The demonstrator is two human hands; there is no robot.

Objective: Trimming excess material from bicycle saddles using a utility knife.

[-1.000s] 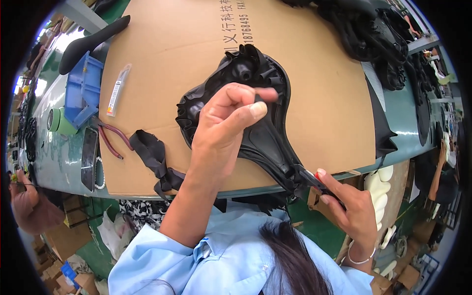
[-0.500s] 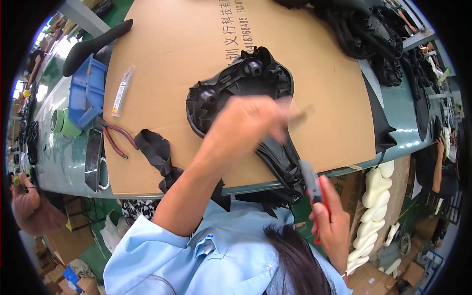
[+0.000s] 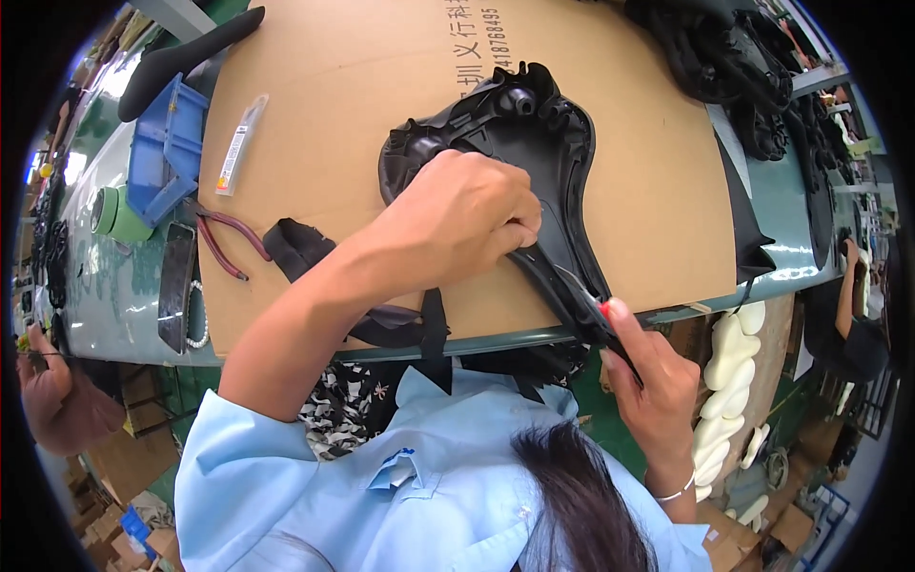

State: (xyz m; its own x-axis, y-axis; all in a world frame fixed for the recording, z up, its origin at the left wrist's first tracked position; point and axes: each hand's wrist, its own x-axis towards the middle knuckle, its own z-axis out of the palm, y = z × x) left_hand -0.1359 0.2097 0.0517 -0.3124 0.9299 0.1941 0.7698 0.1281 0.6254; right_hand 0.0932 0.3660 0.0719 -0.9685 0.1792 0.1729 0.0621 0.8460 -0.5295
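Observation:
An upturned bicycle saddle (image 3: 562, 162) lies on the cardboard, its black cover gathered in folds around the wide end and its narrow nose pointing toward me. Over the middle of it, my left hand (image 3: 477, 205) is closed, thumb and fingers pinching at the cover's edge by the start of the nose. At the nose, my right hand (image 3: 658, 381) grips a red utility knife (image 3: 604, 309). Its thin blade lies along the inside of the nose, mostly covered by fingers and saddle. Black strips of cover material (image 3: 297, 246) lie beside and under my left forearm.
The cardboard sheet (image 3: 324, 86) covers much of the green table (image 3: 105, 286). Red-handled pliers (image 3: 224, 250), a blue bin (image 3: 167, 157), a phone (image 3: 178, 296) and a slim clear packet (image 3: 240, 148) are at left. Black saddle covers (image 3: 705, 57) pile up at far right.
My left hand, blurred before, has come to the saddle and pinches its cover. The knife has turned from upright beside the nose to lying against it. The saddle appears slightly higher and farther right.

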